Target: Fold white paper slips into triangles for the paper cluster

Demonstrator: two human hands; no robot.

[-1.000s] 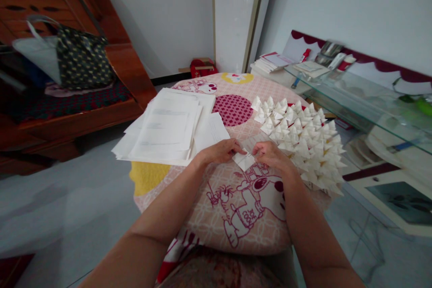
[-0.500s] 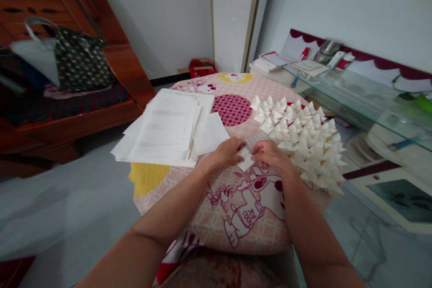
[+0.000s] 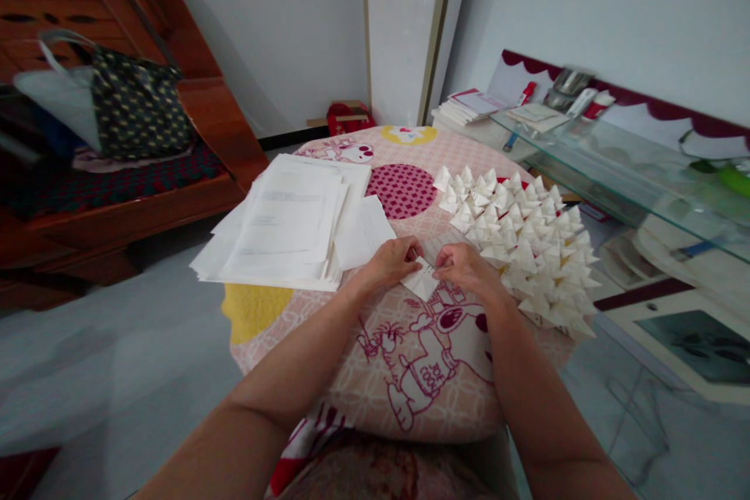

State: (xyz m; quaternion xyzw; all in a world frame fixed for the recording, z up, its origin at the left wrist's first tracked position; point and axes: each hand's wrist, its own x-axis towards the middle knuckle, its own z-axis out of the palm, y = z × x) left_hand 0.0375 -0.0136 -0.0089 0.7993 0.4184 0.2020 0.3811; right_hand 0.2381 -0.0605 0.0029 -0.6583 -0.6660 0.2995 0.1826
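Note:
A small folded piece of white paper (image 3: 420, 282) with some print on it is held between my two hands, low over the patterned tablecloth (image 3: 351, 375). My left hand (image 3: 392, 262) pinches its left upper edge with fingers closed. On the other side, my right hand (image 3: 461, 264) has thumb and forefinger pressed on its right edge. Right beside my right hand stand many pointed folded paper shapes (image 3: 521, 234), packed close in rows. To the left of my left hand lies a loose printed sheet (image 3: 366, 230), next to a stack of papers (image 3: 287, 219).
A glass-topped shelf unit (image 3: 621, 164) runs along the right, bearing cups and a stack of booklets (image 3: 467, 106). At the left stands a wooden bench (image 3: 216, 125) with a dotted bag (image 3: 141, 105) on it. A red bag (image 3: 348, 119) sits on the floor behind the table.
My left fingers have shifted from lying on the folded paper to pinching its edge, and the paper's angle has changed slightly. My right hand has stayed at its right edge.

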